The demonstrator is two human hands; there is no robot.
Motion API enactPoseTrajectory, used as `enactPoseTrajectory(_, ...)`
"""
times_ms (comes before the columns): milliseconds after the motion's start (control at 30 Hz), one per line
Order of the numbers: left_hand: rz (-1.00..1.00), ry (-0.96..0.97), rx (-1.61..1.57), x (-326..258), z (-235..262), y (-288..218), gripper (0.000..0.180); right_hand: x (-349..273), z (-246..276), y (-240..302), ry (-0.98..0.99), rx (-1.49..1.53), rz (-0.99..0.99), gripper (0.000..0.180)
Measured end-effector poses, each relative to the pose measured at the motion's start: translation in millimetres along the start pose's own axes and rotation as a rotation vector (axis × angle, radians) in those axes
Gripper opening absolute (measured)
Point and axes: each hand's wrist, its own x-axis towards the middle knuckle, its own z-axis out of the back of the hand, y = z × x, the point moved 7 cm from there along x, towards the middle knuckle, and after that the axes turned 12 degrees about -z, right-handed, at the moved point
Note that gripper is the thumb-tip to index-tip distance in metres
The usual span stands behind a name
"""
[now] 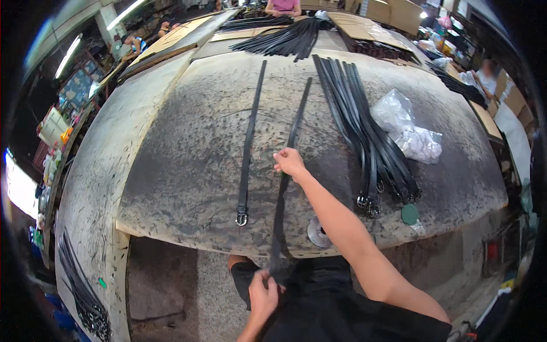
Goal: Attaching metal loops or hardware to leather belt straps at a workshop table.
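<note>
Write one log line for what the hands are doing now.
left hand: grips near end of long black leather belt | right hand: presses belt on stained worktable | beside: buckled black belt

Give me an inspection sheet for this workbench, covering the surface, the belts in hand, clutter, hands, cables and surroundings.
Surface: worn, dark-stained table, curved front edge.
Job's things: black belt lying lengthwise and running off the front edge; second belt beside it on the left, buckle toward the person; bundle of belts to the right.
Clutter: clear plastic bags, roll of tape, green round lid.
Hands: right hand pressing on the belt mid-length; left hand gripping its near end below the table edge.
Cables: nothing seen.
Surroundings: more belt piles on far tables, cardboard boxes, other people seated.
</note>
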Motion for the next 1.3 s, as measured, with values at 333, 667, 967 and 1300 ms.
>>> enactPoseTrajectory(333,-0.133,-0.202,-0.041,110.1,20.7,22.9,0.019,-41.8,77.8,-10.1,0.007,0.255,0.032,0.018)
enactPoseTrajectory(667,-0.05,-0.147,-0.114,-10.5,7.0,26.8,0.016,-105.7,87.7,-15.6,0.103,0.32,-0.039,0.017)
enactPoseTrajectory(967,-0.802,-0.409,1.14,172.8,16.6,-69.9,0.017,-191.9,213.9,-40.8,-0.28,0.267,0.109,0.014)
enactPoseTrajectory(1300,-0.189,0.405,-0.372,263.4,-289.0,-36.6,0.019,-284.0,297.2,-148.0,-0.603,0.599,-0.04,0.015)
